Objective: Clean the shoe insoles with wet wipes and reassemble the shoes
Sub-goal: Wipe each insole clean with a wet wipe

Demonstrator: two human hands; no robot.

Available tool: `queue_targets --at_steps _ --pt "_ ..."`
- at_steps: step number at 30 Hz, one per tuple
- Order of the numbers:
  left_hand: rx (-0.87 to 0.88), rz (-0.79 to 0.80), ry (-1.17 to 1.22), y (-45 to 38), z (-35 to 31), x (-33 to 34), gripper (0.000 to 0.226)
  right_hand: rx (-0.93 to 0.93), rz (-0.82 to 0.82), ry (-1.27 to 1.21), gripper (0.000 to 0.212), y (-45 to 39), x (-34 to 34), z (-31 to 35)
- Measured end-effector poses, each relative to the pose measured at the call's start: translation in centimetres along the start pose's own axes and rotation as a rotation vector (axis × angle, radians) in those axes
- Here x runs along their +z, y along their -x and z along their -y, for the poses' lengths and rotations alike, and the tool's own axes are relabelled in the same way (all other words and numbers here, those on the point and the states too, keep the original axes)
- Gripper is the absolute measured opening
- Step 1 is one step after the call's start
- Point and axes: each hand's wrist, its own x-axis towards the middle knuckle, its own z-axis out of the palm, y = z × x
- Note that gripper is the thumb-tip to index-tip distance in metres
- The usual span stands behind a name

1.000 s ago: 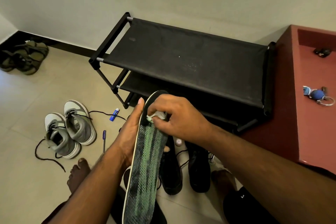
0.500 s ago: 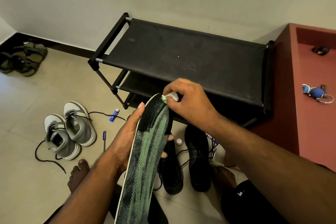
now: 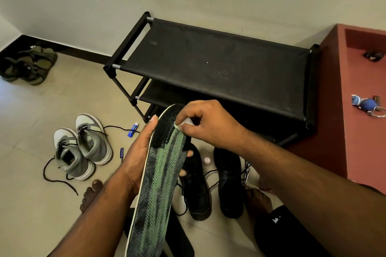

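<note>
A long black insole with worn green streaks stands tilted in front of me. My left hand holds it from the left side and underneath, thumb along its left edge, fingertips showing past its right edge. My right hand pinches a crumpled white wet wipe and presses it on the insole near the toe end. Two black shoes lie on the floor below the insole, laces loose.
A black two-tier shoe rack stands against the wall ahead. A pair of grey sneakers sits at left, green sandals far left. A red cabinet with a keyring is at right. Small blue items lie on the tiled floor.
My right hand with the wipe went up to the insole's toe tip, then came back down a little onto the green part. The left hand keeps holding the insole.
</note>
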Motion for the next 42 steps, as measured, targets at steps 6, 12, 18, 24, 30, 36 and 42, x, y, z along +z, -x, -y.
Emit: queue_targets --at_steps 6,12,18,24,30,36,42 --pt "0.02 0.062 0.066 -0.2 -0.2 0.1 0.062 -0.013 0.209 -0.071 0.016 0.6 0.5 0.7" --pt "0.013 0.083 0.09 -0.3 -0.6 -0.1 0.062 0.248 0.04 -0.332 0.02 -0.4 -1.6 0.0" --pt "0.04 0.101 0.119 -0.2 -1.1 0.0 0.06 0.395 -0.115 -0.451 0.012 -0.9 -2.2 -0.4" --pt "0.055 0.11 0.15 -0.5 -1.6 0.5 0.063 0.213 -0.073 -0.159 0.033 -1.5 -1.5 0.0" --pt "0.067 0.095 0.149 -0.9 -1.6 0.5 0.063 0.096 0.119 -0.027 0.018 -1.0 -1.4 0.3" --pt "0.041 0.061 0.133 -1.2 -0.2 0.6 0.069 0.049 0.023 0.091 0.015 -0.4 -1.5 -0.6" --pt "0.024 0.038 0.108 -1.1 0.0 0.5 0.067 0.015 -0.106 0.149 0.016 -0.7 -1.4 -0.9"
